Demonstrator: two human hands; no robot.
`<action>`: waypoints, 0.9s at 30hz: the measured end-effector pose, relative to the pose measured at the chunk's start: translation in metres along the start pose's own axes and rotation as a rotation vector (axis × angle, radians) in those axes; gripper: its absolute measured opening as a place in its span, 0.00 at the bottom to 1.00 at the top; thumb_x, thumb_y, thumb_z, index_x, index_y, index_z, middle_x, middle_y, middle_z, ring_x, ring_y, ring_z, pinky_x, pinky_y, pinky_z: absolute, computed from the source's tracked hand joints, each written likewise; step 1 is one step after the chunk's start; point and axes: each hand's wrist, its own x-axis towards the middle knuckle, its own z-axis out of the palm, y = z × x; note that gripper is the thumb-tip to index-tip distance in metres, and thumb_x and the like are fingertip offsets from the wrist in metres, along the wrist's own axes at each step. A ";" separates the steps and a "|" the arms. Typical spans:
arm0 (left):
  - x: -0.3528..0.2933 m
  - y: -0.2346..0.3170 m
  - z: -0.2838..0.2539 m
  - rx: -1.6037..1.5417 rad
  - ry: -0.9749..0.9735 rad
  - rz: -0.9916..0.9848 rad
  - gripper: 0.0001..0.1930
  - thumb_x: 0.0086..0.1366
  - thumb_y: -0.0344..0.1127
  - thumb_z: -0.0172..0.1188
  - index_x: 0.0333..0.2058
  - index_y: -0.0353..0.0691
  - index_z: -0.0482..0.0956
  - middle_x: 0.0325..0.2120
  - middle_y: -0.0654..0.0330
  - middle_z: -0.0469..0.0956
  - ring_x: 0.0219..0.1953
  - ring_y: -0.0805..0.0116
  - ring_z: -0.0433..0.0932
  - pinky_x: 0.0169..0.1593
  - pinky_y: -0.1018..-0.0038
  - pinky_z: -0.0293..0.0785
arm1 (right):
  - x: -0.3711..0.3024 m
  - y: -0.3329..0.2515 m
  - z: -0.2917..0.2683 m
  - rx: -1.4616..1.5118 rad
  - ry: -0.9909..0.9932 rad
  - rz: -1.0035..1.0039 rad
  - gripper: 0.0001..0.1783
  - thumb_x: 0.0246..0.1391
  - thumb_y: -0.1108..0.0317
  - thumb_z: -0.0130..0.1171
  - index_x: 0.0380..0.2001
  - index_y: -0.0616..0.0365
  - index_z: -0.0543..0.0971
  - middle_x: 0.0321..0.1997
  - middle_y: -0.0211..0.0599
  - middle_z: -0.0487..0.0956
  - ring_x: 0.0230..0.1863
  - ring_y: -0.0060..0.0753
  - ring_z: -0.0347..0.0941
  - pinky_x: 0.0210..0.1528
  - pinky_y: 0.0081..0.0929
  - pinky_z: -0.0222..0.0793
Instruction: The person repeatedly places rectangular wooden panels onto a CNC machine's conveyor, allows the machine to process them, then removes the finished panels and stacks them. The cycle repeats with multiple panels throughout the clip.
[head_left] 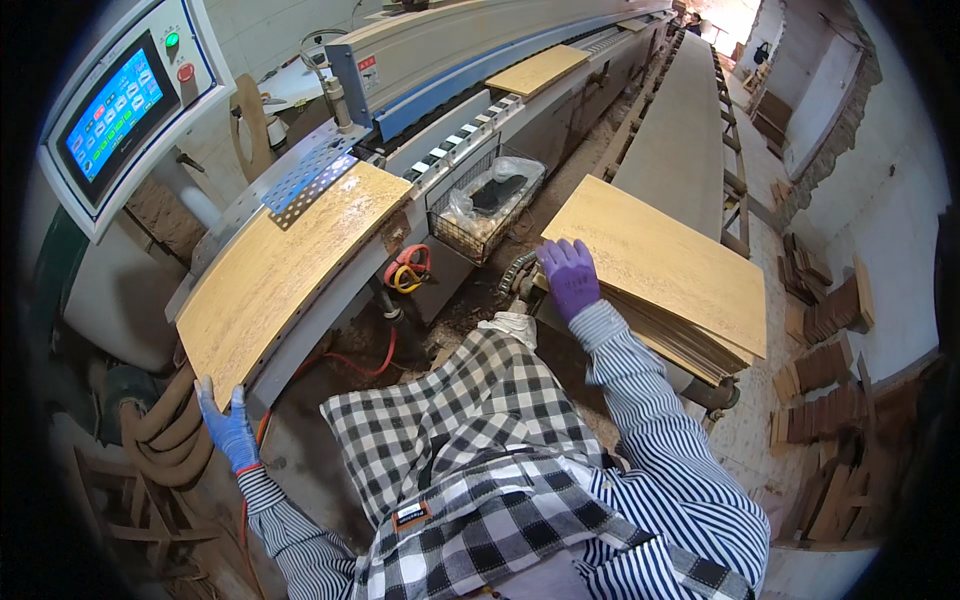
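Observation:
My left hand, in a blue glove, grips the near end of a thin yellowish wooden board lying on the machine's feed table. The board's far end reaches under a perforated metal plate. On my right, a stack of similar boards rests on a roller stand. My right hand, gloved in purple, closes over the left corner of the top board, fingers on its upper face. That top board sits askew on the stack. The thumb's hold beneath it is hidden.
A control panel with a screen stands at upper left. Another board lies farther along the machine. Between the machine and stack hang a wire basket and red-and-yellow-handled scissors. A long conveyor runs back; wood piles line the right wall.

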 end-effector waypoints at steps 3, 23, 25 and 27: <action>-0.002 -0.003 -0.002 -0.002 0.008 0.014 0.32 0.57 0.41 0.66 0.58 0.38 0.66 0.64 0.51 0.57 0.65 0.57 0.57 0.67 0.66 0.52 | -0.019 -0.024 -0.057 0.129 -0.014 0.056 0.20 0.46 0.70 0.55 0.45 0.59 0.76 0.48 0.42 0.76 0.51 0.41 0.69 0.57 0.44 0.60; -0.002 -0.007 -0.021 -0.053 -0.090 0.041 0.29 0.57 0.33 0.64 0.58 0.37 0.67 0.60 0.50 0.64 0.65 0.56 0.57 0.66 0.66 0.53 | -0.181 0.059 -0.044 1.693 0.527 1.579 0.18 0.57 0.49 0.54 0.34 0.53 0.71 0.28 0.33 0.78 0.20 0.23 0.66 0.21 0.19 0.58; -0.004 -0.004 -0.028 -0.084 -0.108 0.014 0.29 0.57 0.33 0.64 0.58 0.37 0.68 0.60 0.50 0.64 0.65 0.56 0.58 0.66 0.66 0.53 | -0.180 0.055 -0.042 1.740 0.539 1.637 0.19 0.56 0.46 0.55 0.37 0.49 0.71 0.31 0.33 0.79 0.23 0.25 0.69 0.25 0.21 0.64; -0.006 0.002 -0.032 -0.094 -0.108 0.001 0.28 0.57 0.33 0.64 0.57 0.37 0.69 0.59 0.51 0.66 0.65 0.57 0.59 0.66 0.66 0.54 | -0.166 0.048 -0.052 1.683 0.588 1.674 0.19 0.55 0.45 0.55 0.38 0.46 0.71 0.32 0.33 0.79 0.26 0.26 0.69 0.30 0.25 0.65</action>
